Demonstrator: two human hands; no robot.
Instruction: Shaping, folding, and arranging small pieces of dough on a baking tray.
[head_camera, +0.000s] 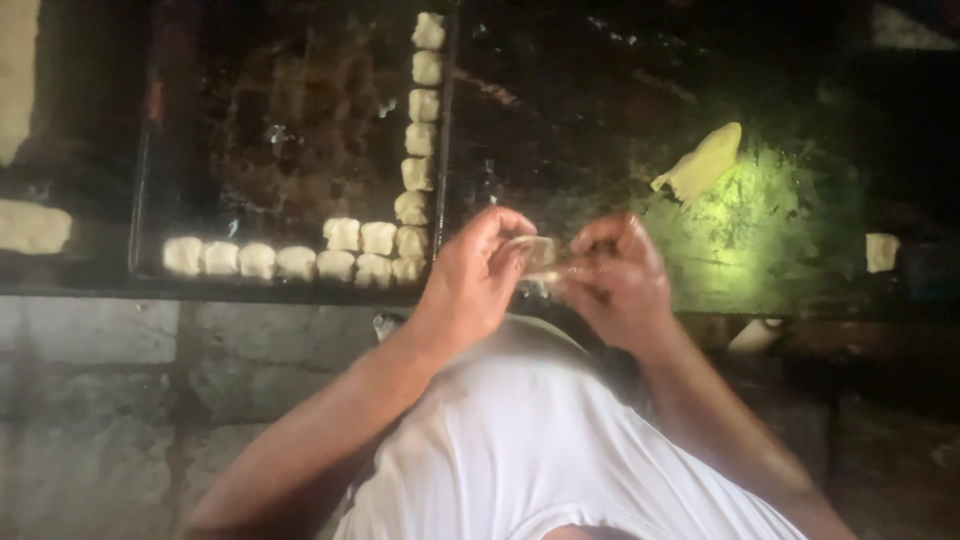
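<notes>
Small pale lump of soft dough (540, 256) sits pinched between both hands, just right of the dark rectangular metal baking tray (150, 200) and near its lower right corner. Left hand (472, 275): fingers curled closed on the lump's left side. Right hand (618, 275): fingers closed on its right side. Motion blur hides the exact fingertip contact.

Risk, as judged: the lump looks thin and stretched, so uneven pull could tear it, or it could slip onto the white shirt (530, 450) below.

Appearance: cream, slightly glossy, flattened, edges indistinct.

Inside the tray, squarish cream dough pieces (300, 262) form a row along the lower edge and a column (420, 110) up the right edge. Well right of the tray, a yellowish dough strip (700, 160) lies on the dark tabletop (780, 240).
</notes>
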